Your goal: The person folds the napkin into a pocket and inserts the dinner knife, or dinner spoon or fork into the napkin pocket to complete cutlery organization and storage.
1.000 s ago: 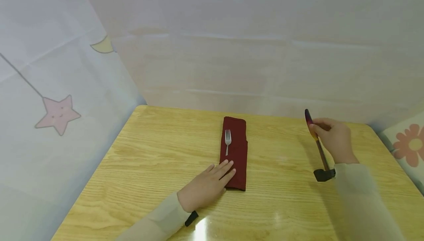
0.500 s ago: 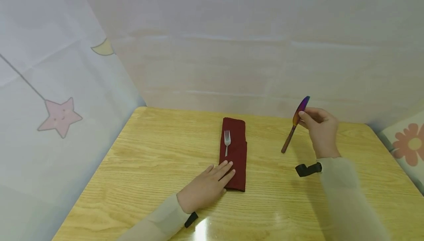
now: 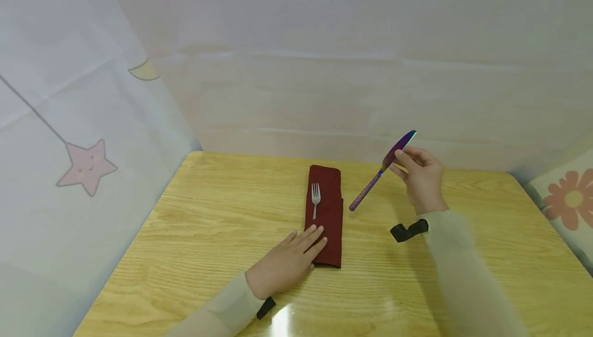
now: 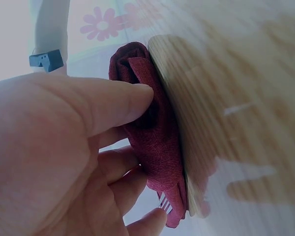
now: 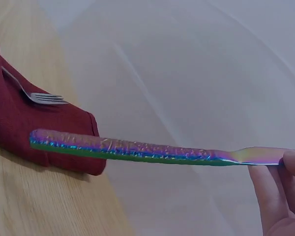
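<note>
A folded dark red napkin (image 3: 328, 218) lies in the middle of the wooden table (image 3: 208, 234), with a silver fork (image 3: 315, 196) on its far half. My left hand (image 3: 289, 260) rests flat on the napkin's near left corner, fingers straight; in the left wrist view the left hand (image 4: 83, 157) lies against the napkin (image 4: 155, 132). My right hand (image 3: 417, 175) hovers to the right of the napkin and pinches the blade of an iridescent purple knife (image 3: 380, 172). The knife's handle points down-left toward the napkin. The right wrist view shows the knife (image 5: 137, 150) above the napkin (image 5: 24, 128) and fork (image 5: 37, 96).
Pale sheets with a star (image 3: 88, 164) and a flower (image 3: 567, 198) print wall in the table on the left, back and right. Bare wood lies on both sides of the napkin.
My right hand has lifted the knife and carried it left toward the napkin, swinging its handle round to point down-left. The left hand has stayed on the napkin.
</note>
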`<move>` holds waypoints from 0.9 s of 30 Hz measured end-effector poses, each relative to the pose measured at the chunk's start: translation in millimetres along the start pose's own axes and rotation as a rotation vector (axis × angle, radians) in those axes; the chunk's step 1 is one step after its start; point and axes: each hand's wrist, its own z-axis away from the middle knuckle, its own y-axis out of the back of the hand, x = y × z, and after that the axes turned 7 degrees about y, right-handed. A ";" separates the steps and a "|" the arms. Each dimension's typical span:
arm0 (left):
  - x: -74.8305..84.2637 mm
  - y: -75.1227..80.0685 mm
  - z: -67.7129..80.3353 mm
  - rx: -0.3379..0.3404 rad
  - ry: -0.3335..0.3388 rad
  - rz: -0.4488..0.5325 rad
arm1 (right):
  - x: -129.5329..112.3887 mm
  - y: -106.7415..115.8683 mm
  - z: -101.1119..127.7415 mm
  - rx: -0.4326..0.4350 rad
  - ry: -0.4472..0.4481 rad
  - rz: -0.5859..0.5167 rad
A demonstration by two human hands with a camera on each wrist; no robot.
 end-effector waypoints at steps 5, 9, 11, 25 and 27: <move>-0.1 -0.7 0.1 0.005 -0.004 -0.003 | 14.6 -11.2 -1.9 0.027 -0.026 -0.002; 0.3 -0.1 0.5 0.003 -0.002 0.000 | 27.1 -18.7 -2.2 0.047 -0.047 -0.009; 0.2 0.0 0.2 0.006 -0.002 -0.002 | 32.5 -21.9 -2.7 0.053 -0.051 -0.012; -0.6 -1.0 -0.8 0.009 0.001 0.004 | 67.7 -32.3 -16.3 0.074 -0.135 0.033; -0.9 -1.7 -1.0 0.010 0.001 0.004 | 71.0 -32.9 -17.5 0.066 -0.141 0.047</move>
